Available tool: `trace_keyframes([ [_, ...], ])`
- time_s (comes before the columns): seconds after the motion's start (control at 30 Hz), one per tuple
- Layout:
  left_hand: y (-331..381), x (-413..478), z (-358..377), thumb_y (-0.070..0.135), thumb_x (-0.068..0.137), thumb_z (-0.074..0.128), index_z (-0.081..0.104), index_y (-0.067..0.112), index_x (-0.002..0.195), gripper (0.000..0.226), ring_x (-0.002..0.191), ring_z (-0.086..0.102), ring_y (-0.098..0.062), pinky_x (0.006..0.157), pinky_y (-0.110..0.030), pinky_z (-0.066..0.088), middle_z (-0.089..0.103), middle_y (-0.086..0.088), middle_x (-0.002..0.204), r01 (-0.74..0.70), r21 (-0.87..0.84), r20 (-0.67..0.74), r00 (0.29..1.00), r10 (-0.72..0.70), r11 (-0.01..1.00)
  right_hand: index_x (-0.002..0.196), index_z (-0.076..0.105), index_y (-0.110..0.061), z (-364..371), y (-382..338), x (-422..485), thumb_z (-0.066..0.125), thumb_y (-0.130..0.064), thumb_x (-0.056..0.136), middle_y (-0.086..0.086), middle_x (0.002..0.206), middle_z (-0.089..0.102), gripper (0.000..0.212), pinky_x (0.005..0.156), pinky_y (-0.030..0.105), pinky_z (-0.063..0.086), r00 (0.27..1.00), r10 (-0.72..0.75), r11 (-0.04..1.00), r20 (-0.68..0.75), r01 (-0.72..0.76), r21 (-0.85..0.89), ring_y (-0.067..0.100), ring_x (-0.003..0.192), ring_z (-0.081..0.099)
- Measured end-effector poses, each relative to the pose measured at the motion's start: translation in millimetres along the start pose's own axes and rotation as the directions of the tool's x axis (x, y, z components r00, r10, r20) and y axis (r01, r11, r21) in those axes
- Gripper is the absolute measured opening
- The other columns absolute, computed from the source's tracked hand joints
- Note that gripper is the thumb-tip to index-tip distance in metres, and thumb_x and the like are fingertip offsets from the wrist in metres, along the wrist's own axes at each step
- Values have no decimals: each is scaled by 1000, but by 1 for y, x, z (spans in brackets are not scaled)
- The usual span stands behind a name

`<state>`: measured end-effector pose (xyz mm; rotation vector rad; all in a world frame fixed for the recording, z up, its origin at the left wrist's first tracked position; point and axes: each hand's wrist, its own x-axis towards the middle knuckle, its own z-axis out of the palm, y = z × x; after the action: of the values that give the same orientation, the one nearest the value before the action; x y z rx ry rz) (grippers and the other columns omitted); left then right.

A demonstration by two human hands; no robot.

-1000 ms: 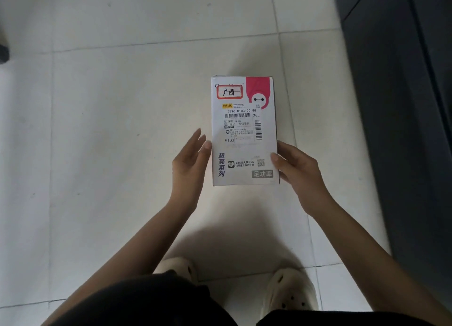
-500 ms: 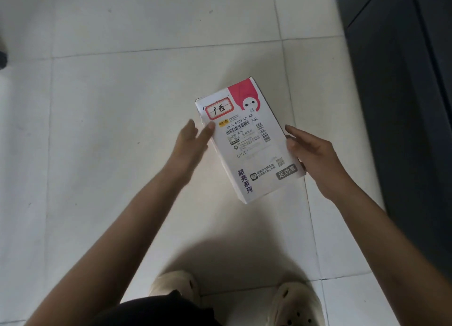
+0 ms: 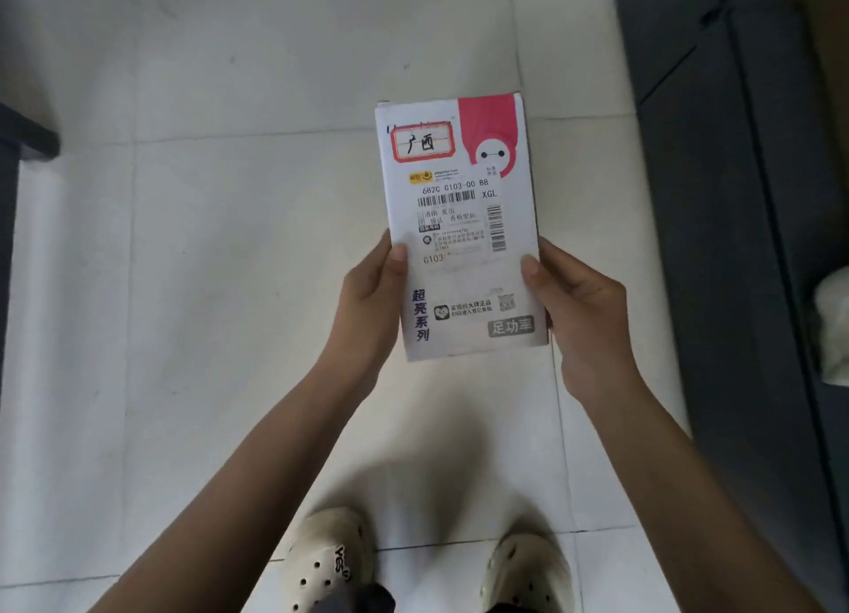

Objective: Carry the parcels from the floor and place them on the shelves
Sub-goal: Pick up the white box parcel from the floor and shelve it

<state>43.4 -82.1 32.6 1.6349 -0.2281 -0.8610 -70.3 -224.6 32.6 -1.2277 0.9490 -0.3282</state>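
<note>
A flat white parcel (image 3: 459, 226) with a pink corner, a red-framed handwritten tag and a barcode label is held up over the floor, long side pointing away from me. My left hand (image 3: 370, 300) grips its lower left edge, thumb on the printed face. My right hand (image 3: 579, 309) grips the lower right edge the same way, thumb on top and fingers underneath. No shelves are in view.
Pale tiled floor (image 3: 229, 291) lies below. A dark grey unit (image 3: 735, 245) runs along the right side, with something white (image 3: 834, 327) at its edge. A dark object (image 3: 23, 143) sits at the far left. My two cream clogs (image 3: 331, 566) are at the bottom.
The parcel was tilted and only loosely touched half a second ago; now it is straight, closer to me, and both hands have closed on its lower edges.
</note>
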Motion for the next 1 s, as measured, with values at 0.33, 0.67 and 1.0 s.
trace_keyframes([
  [0.33,152,-42,-3,25,107,30,47,10,144,43,123,62,-15,104,-32,49,65,-3,135,-45,-33,68,997,47,998,119,66,-14,7,-149,-55,58,-7,92,-5,110,73,29,87,36,58,997,-76,995,-15,76,66,16,100,71],
  [0.67,391,-180,-26,21,105,38,53,13,140,40,113,68,-15,93,-29,56,70,1,126,69,-87,20,997,-68,994,112,67,-23,27,-377,-205,57,-5,92,-18,96,76,29,82,32,60,999,-47,998,12,47,33,8,94,73],
  [1.0,624,-306,-72,30,104,40,59,31,134,35,96,73,-3,78,-18,58,74,20,113,46,24,3,999,-46,999,121,64,-15,73,-603,-348,57,-4,92,-13,101,76,32,74,22,60,998,-63,998,-8,63,9,12,94,74],
])
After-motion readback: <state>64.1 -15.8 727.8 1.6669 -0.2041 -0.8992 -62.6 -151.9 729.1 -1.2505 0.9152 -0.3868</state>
